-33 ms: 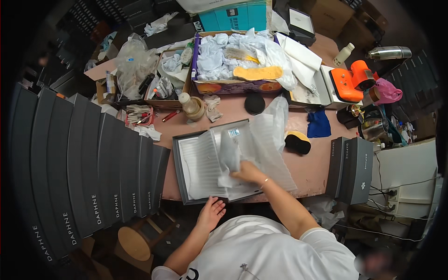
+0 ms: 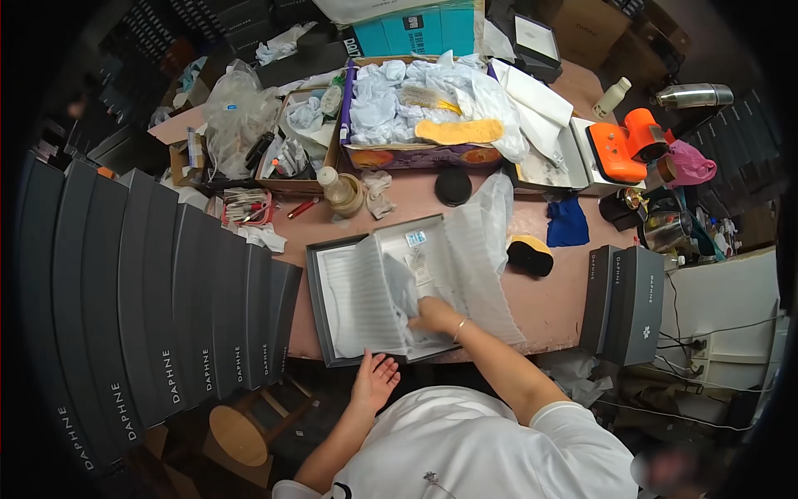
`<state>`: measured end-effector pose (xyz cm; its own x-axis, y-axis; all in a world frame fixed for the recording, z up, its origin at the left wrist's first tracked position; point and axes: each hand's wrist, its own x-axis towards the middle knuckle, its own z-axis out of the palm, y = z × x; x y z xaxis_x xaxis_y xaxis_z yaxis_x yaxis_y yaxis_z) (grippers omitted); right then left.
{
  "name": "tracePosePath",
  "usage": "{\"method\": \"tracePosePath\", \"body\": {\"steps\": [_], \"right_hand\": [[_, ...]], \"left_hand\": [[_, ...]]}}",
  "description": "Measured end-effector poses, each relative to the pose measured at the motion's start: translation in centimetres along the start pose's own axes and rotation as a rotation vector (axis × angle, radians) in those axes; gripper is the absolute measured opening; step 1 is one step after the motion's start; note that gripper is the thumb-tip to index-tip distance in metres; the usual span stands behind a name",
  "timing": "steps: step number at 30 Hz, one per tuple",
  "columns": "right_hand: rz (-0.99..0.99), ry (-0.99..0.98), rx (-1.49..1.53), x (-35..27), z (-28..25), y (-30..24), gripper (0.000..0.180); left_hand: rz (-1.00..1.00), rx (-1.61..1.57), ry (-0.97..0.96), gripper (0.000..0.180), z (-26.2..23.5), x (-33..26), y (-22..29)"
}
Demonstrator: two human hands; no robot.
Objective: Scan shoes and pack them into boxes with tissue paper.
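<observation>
A dark grey shoebox point(image 2: 336, 363) lies open on the pink table in front of me. Its white inside is partly covered by ribbed translucent packing sheets point(image 2: 357, 291); one flap spreads out over the right side. Low in the box, my right hand point(image 2: 436, 316) has its fingers curled on a crumpled pale wrapping point(image 2: 402, 287); whatever is under it is hidden. A small blue-and-white label point(image 2: 415, 239) shows inside near the far edge. My left hand point(image 2: 376, 381) is held palm up with fingers apart, just off the box's near edge, holding nothing.
Stacked grey shoeboxes point(image 2: 150, 299) line the left; more boxes point(image 2: 636, 303) stand at right. Behind are a carton of crumpled tissue point(image 2: 391, 108), a squat bottle point(image 2: 341, 193), a round black pad point(image 2: 453, 186), a black-and-yellow sponge point(image 2: 529, 256) and a blue cloth point(image 2: 568, 221).
My right hand has shifted slightly left and toward me, drawing the pale wrapping lower. More of the box's white inside shows below the label. My left hand has barely moved.
</observation>
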<state>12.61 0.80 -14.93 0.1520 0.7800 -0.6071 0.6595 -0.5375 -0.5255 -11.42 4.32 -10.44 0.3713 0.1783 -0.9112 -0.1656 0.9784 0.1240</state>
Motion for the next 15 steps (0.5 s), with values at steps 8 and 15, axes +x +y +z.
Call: {"method": "tracePosePath", "body": {"steps": [8, 15], "right_hand": [[-0.079, 0.708, 0.396, 1.1, -4.2, -1.0, 0.038], [-0.254, 0.976, 0.389, 6.8, -5.4, 0.9, 0.046]], "left_hand": [[0.477, 0.02, -0.004, 0.031, -0.7, 1.5, -2.6], [1.228, 1.422, -0.282, 0.028, 0.9, -3.0, -0.3]]}}
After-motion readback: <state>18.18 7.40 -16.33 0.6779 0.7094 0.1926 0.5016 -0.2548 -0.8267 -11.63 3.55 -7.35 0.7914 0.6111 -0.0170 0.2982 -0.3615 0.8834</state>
